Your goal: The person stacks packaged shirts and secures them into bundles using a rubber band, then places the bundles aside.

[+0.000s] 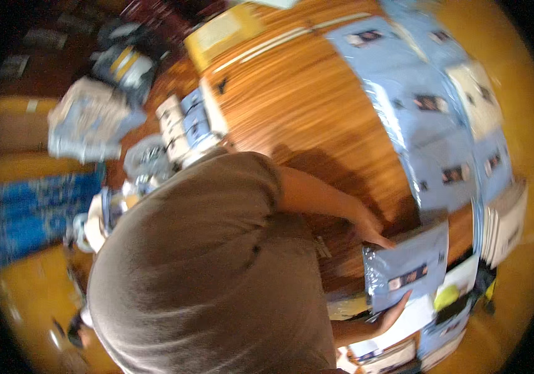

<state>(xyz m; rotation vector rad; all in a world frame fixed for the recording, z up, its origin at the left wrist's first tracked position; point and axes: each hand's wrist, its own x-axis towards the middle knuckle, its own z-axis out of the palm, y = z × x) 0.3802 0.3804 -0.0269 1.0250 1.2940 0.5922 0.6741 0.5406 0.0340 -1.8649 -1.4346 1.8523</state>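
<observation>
Both my hands are on a flat, light-blue folded garment in a clear plastic bag (407,265), which has a dark printed label on its face. My left hand (373,232) closes on its upper left edge. From below, my right hand (393,316) grips the lower edge, its thumb lying against the plastic. The packet is tilted and held over the wooden table's (304,87) near right part. Parts of the fingers are hidden behind the packet, and the picture is somewhat blurred. A grey-brown shirt (204,268) covers much of the lower left.
Similar light-blue packets (398,62) lie in overlapping rows along the table's right side, with a cream packet (476,100) among them. A cream stack (505,224) stands lower right. A yellow sheet (226,34) lies at the far edge. Plastic-bagged bundles (92,118) sit on the left.
</observation>
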